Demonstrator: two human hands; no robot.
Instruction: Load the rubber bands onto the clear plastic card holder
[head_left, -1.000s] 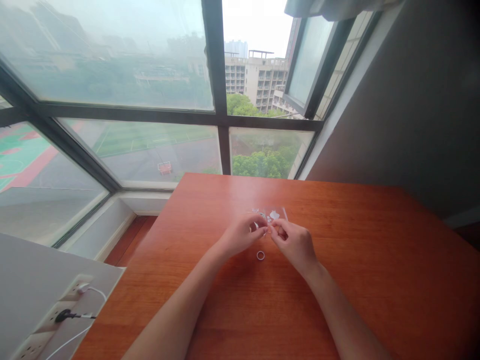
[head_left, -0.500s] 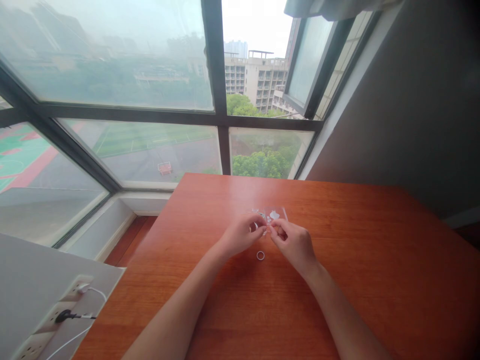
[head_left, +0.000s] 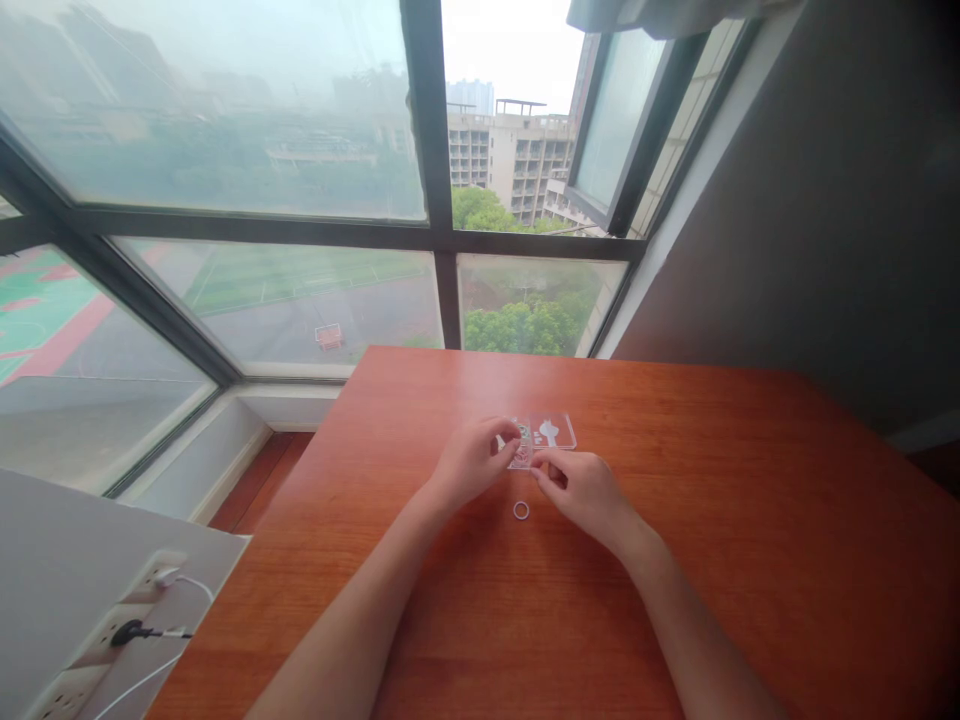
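Note:
A small clear plastic case (head_left: 523,455) lies opened flat, with small colored items in its left half. Its see-through lid (head_left: 568,432) bears a white printed shape and rests to the right. My left hand (head_left: 476,458) is at the case's left side, its thumb and curled fingers closed around the edge. My right hand (head_left: 581,485) has thumb and forefinger pinched at the near right corner of the case. Whether something small sits in that pinch is too fine to see. Nearer to me, between my forearms, is a thin white ring (head_left: 521,511).
The reddish-brown wooden table (head_left: 750,520) spreads widely to the right. Dark-framed windows (head_left: 446,290) stand beyond its far edge. At lower left, a wall socket strip (head_left: 112,635) holds plugs with cords, beside the table's left edge.
My hands have drawn apart slightly. The left one has shifted a little left and the right fingertips have come lower, exposing more of the case. The ring has stayed in place.

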